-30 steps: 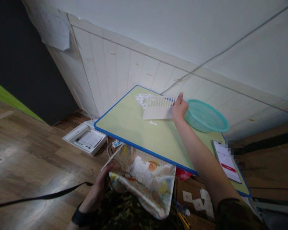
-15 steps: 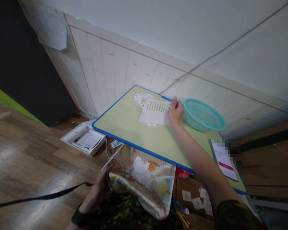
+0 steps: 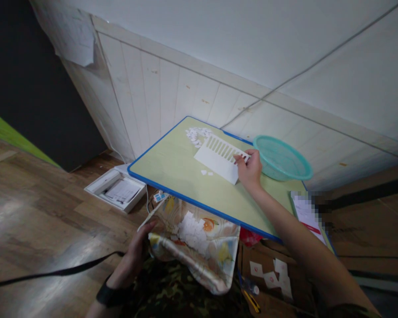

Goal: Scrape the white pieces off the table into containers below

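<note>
My right hand (image 3: 251,171) is closed on the right end of a white card with a row of slots (image 3: 215,164), held over the yellow-green table (image 3: 162,161). Thumb and fingers pinch it near the slotted side. A pile of small white paper pieces (image 3: 196,136) lies beyond the card, and a few loose pieces (image 3: 204,172) lie in front of it. My left hand (image 3: 136,247) grips the left edge of a fruit-patterned cloth (image 3: 223,258) across my lap; some of its fingers are hidden. More white paper pieces (image 3: 193,232) are heaped on the cloth.
A turquoise plastic basket (image 3: 281,160) stands by the table's wall-side edge. A phone (image 3: 308,216) lies at the right end. On the floor sits an open white box (image 3: 117,190). Below right are printed cards (image 3: 271,279) and a yellow-handled cutter (image 3: 252,301).
My right hand has moved slightly right and toward me, its fingers now farther over the card. The card has turned, its near right corner swinging toward me. The left hand still holds the cloth.
</note>
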A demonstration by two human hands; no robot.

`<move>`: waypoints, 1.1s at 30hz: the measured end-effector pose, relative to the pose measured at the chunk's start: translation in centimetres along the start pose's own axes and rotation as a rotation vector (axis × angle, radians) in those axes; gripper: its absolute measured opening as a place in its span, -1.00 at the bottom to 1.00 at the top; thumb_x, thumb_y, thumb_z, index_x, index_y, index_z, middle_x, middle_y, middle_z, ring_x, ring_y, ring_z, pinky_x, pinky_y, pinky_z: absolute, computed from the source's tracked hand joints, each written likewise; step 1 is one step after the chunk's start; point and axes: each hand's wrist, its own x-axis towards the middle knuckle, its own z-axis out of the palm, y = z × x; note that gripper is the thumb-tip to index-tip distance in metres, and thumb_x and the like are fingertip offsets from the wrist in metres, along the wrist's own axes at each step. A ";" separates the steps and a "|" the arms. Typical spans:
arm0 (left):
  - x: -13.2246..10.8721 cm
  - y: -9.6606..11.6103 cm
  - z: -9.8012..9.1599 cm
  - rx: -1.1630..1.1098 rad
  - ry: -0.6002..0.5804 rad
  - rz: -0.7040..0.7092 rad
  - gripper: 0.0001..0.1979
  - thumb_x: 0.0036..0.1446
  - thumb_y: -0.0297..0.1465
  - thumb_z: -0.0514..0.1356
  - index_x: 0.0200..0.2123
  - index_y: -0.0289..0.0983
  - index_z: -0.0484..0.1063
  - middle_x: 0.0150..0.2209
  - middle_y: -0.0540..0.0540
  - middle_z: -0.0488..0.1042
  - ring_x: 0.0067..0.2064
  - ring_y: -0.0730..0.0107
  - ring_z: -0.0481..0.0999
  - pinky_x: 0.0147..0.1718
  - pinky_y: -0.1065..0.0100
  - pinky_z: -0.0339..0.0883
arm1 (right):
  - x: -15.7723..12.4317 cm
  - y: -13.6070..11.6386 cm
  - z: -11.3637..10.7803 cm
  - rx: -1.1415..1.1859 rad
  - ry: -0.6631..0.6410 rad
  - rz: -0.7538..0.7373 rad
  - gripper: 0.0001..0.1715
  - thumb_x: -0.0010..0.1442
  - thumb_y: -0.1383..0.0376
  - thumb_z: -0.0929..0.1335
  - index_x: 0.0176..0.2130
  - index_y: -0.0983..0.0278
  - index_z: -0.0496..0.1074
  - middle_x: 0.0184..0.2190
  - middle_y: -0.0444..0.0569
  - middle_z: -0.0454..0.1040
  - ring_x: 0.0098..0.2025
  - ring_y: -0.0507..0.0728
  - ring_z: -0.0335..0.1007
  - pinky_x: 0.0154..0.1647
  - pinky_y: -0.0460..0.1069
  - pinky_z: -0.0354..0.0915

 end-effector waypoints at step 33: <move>-1.0 0.9 0.4 -0.011 0.056 0.084 -0.77 -0.21 -0.22 0.35 -0.48 -0.24 0.57 -0.51 -0.03 0.53 -0.37 0.15 0.49 -0.46 0.27 0.33 | -6.4 -7.8 -9.9 -0.117 -0.348 -0.242 -0.75 0.17 0.15 0.41 -0.15 0.18 0.46 -0.39 -0.12 0.56 -0.47 0.07 0.47 -0.45 -0.06 0.37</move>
